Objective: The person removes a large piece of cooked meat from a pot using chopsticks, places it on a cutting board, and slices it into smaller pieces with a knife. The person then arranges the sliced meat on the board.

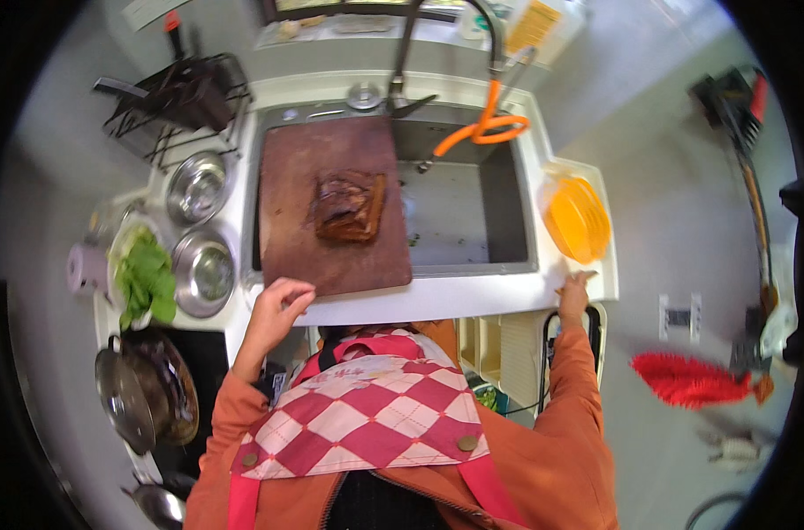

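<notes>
A brown slab of what looks like cooked meat [350, 207] lies on a dark wooden cutting board [289, 245], which rests across the left part of the steel sink [445, 205]. At the board's lower left corner is my left hand [279, 311], fingers curled and nothing seen in them. My right hand [573, 298] reaches to the counter's right end, just below a yellow plastic basket [577, 222]. Something small and brownish shows at its fingertips; whether it is gripped is unclear. An orange hose [488, 126] on the faucet hangs over the sink.
Two steel bowls [198, 189] and a bowl of green leaves [147, 275] stand left. Below them a lidded pan [127, 397] sits on the black cooktop [210, 371]. A black knife rack [196, 99] is at the back left. A cream slatted container [518, 358] stands below the counter.
</notes>
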`<state>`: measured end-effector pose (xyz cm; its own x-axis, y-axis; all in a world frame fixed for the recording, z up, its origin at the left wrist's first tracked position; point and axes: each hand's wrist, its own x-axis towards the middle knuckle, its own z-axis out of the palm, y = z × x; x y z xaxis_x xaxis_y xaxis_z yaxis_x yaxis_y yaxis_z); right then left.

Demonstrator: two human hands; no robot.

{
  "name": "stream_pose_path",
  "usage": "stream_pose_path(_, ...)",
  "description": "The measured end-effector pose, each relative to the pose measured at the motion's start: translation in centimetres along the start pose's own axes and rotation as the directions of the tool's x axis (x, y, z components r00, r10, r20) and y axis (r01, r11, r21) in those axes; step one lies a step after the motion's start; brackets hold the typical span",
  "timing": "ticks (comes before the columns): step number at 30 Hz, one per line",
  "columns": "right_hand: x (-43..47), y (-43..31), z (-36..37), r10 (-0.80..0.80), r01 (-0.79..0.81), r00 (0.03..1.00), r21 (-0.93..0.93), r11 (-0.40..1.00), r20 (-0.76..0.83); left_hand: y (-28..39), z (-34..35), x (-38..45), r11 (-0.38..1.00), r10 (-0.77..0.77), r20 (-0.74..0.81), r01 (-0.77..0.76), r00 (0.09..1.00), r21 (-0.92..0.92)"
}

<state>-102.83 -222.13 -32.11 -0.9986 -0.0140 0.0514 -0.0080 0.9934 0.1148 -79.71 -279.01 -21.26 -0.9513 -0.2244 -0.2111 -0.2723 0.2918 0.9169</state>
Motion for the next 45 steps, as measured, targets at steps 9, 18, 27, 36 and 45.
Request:
stream_pose_path(9,1.9,2.2,4.9,0.275,-0.311,0.95,0.43,0.847,0.146,-0.9,-0.4,1.7,0.997,-0.065,-0.113,0.07,0.991,0.034)
stream_pose_path(18,1.7,-3.2,-4.7,-0.101,0.086,0.88,0.054,0.995,0.465,-1.6,1.9,2.5,0.995,-0.102,-0.166,0.099,0.981,-0.029)
stream_pose_path(27,6.7,-27.3,-26.0,-0.883,0.712,0.468,0.609,0.349,-0.04,-2.9,0.2,0.3,0.988,-0.114,-0.256,0.082,0.96,-0.131)
stream_pose_path(36,9.0,-52.1,-41.1,-0.968,0.818,0.19,0.572,0.063,-0.165,-8.0,-3.0,-3.1,0.945,-0.196,-0.178,0.136,0.964,-0.299)
stream_pose_path(45,8.2,-78.5,-39.7,-0.902,0.772,0.332,0.629,0.091,-0.276,-11.0,-6.3,-4.3,0.89,-0.23,-0.075,0.179,0.97,-0.419)
